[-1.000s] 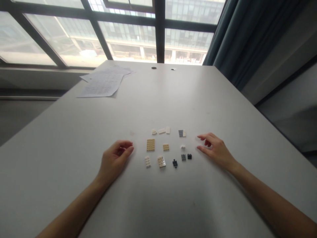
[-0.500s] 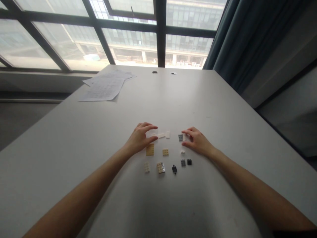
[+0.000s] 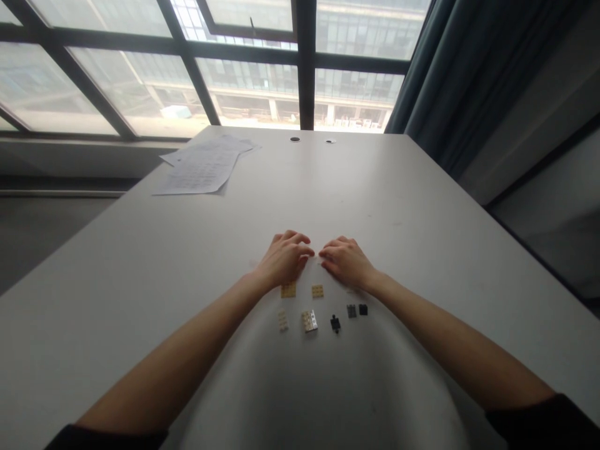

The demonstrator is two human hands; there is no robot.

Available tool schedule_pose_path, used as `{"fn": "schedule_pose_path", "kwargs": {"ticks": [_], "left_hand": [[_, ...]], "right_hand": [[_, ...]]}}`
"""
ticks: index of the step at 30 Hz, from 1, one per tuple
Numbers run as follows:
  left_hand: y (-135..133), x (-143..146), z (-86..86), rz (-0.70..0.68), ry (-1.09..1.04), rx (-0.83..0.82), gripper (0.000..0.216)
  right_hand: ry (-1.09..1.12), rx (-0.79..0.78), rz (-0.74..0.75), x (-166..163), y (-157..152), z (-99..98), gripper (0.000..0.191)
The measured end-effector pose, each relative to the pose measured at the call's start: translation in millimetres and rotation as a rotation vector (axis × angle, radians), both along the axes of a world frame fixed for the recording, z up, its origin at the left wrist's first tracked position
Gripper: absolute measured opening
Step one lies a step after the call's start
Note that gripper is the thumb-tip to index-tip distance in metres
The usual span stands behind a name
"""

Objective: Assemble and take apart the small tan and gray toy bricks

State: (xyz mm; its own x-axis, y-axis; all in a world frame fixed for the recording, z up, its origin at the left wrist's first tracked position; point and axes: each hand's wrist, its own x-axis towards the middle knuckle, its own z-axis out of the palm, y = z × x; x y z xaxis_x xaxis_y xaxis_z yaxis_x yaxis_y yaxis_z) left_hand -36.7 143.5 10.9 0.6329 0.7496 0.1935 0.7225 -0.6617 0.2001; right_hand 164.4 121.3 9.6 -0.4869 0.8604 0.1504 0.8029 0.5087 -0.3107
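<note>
From my remote seat I watch the left hand [image 3: 287, 257] and the right hand [image 3: 347, 260] face each other over the white worktop [image 3: 375, 187], fingertips close but apart. A pale plastic sliver [image 3: 316, 258] shows between them. Both sets of fingers bend inward; whether either grips anything I cannot tell, because the hands hide what lies beneath. The left hand partly hides a flat tan studded plate [image 3: 289, 292]; a smaller tan studded plate [image 3: 317, 291] lies between the wrists. Closest to me lie a white studded plate [image 3: 282, 321], a tan-and-pale studded block [image 3: 309, 321], a black knob-ended connector [image 3: 335, 324], a dark grey studded plate [image 3: 351, 310] and a small black block [image 3: 363, 310], probably spaced out so each reads separately. Printed white paper sheets [image 3: 201, 169] rest far left, presumably to spare elbow room.
</note>
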Motion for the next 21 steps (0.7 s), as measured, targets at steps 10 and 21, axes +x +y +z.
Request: {"fn": "schedule_pose_path", "kwargs": {"ticks": [10,21], "left_hand": [[-4,10,-8.9,0.123,-0.122,0.0,0.015],[-13,-1,7.3,0.114,-0.206,0.043,0.022]], "right_hand": [[0.147,0.004,-0.024,-4,2,-8.6,0.012],[0.36,-0.02,-0.178,65,-9,3.3,0.032]]}}
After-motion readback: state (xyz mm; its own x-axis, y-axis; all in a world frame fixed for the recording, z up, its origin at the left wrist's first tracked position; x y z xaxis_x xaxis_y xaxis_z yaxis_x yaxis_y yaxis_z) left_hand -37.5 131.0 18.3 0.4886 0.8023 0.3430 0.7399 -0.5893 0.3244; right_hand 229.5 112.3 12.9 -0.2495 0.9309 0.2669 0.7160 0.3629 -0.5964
